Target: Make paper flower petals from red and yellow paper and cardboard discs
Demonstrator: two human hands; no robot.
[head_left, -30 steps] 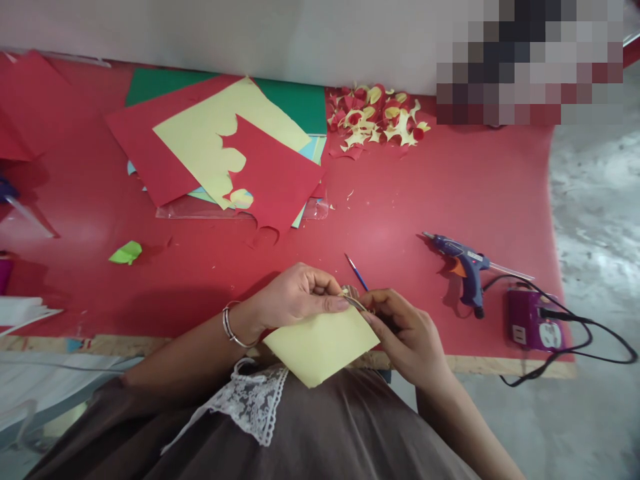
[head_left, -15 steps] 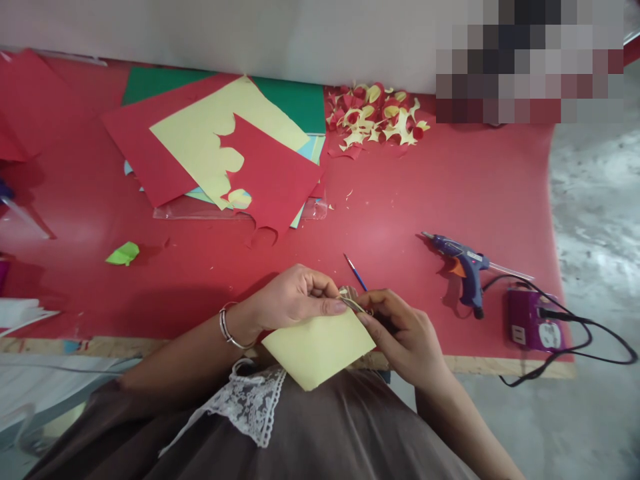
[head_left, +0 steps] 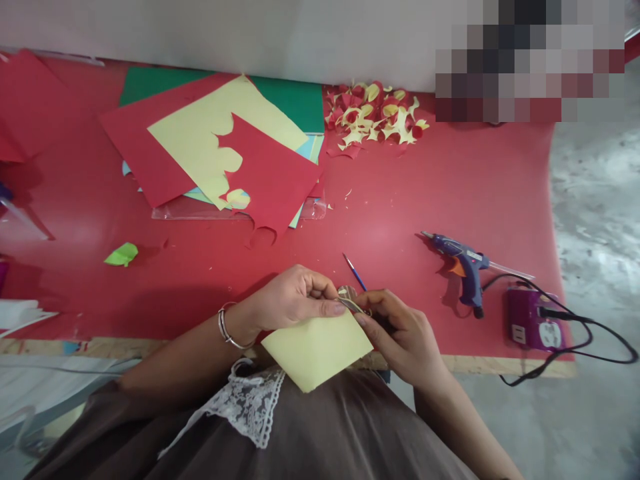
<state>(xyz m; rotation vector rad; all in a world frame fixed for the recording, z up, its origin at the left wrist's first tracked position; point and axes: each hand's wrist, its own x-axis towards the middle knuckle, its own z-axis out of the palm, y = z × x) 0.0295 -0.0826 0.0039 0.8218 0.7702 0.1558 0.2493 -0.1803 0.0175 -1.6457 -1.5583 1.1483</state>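
My left hand (head_left: 300, 303) pinches the top edge of a pale yellow sheet of paper (head_left: 317, 350), thumb on the near face. The sheet hangs over the table's front edge, above my lap. At its upper right corner my right hand (head_left: 407, 333) is closed around scissors (head_left: 356, 307); only a bit of thin grey blade shows, and the fingers hide the rest. A narrow strip of paper curls up beside the blade. Just beyond the fingertips is a small brown striped thing (head_left: 346, 292), partly covered. A blue paintbrush (head_left: 355, 272) lies right behind it.
On the red table (head_left: 270, 260) a glue gun (head_left: 465, 267) lies to the right, beside a purple power box (head_left: 535, 320) with a black cable. Red and yellow paper scraps (head_left: 375, 117) are heaped at the back. Coloured sheets (head_left: 190, 140) are stacked at back left, a green paper leaf (head_left: 121, 254) nearer.
Very little differs. Both hands keep their hold on the paper and scissors, and the whole view has shifted a few pixels.
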